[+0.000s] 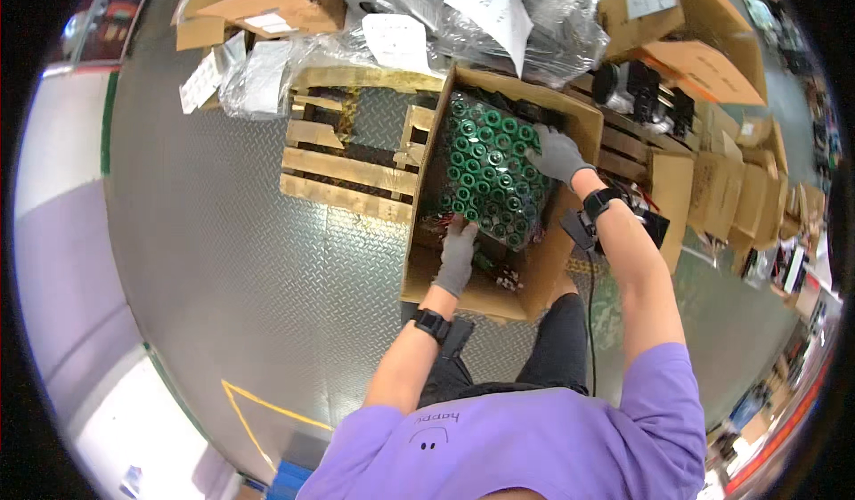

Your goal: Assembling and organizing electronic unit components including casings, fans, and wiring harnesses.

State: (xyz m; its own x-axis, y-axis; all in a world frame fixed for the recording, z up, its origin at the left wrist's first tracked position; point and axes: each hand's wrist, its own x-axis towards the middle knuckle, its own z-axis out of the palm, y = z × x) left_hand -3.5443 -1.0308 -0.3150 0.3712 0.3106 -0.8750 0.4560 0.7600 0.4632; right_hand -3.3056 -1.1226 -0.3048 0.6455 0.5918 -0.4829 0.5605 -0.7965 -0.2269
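From my end I count two grey-gloved hands, left hand [457,258] and right hand [559,154], two black wrist straps [432,325], one open cardboard box [554,237] and one clear pack [490,166] inside it. Its green rings [492,118] run to several dozen; glare spoils my exact count. Shiny and transparent, the pack lies askew, ahead of the left hand's fingertips and just left of the right hand's bent fingers, touched by both. I can't tell whether either hand pinches it.
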